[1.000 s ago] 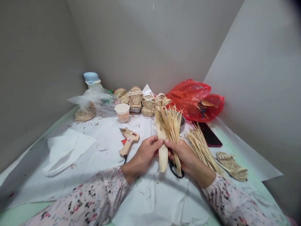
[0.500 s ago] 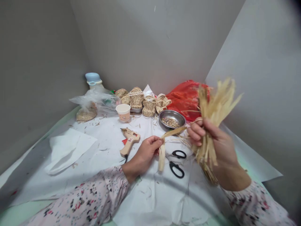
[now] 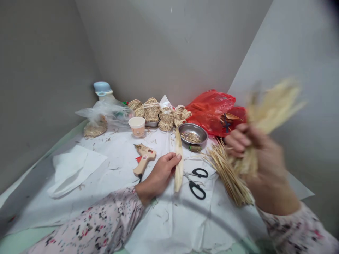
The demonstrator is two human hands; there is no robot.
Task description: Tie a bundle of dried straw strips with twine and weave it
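Note:
My left hand (image 3: 165,171) pinches a single pale strip of dried husk (image 3: 178,169) between thumb and fingers, the strip standing lengthwise over the white sheet. At the right, my right hand (image 3: 261,158) is closed around a bundle of dried husk strips (image 3: 275,109), blurred by motion. Below that hand a sheaf of thin straw (image 3: 230,176) lies on the sheet. Black-handled scissors (image 3: 197,181) rest just right of the single strip. A beige glue gun (image 3: 144,159) lies left of my left hand.
Along the back are woven straw pieces (image 3: 152,110), a metal bowl (image 3: 203,135) with straw bits, a paper cup (image 3: 137,127) and a red plastic bag (image 3: 209,107). A clear bag (image 3: 106,113), a blue-lidded bottle (image 3: 102,88) and folded white paper (image 3: 71,165) are at the left.
My right hand has moved right with the bundle, away from the left hand. The strip in my left hand has come free of the right hand and now stands straight.

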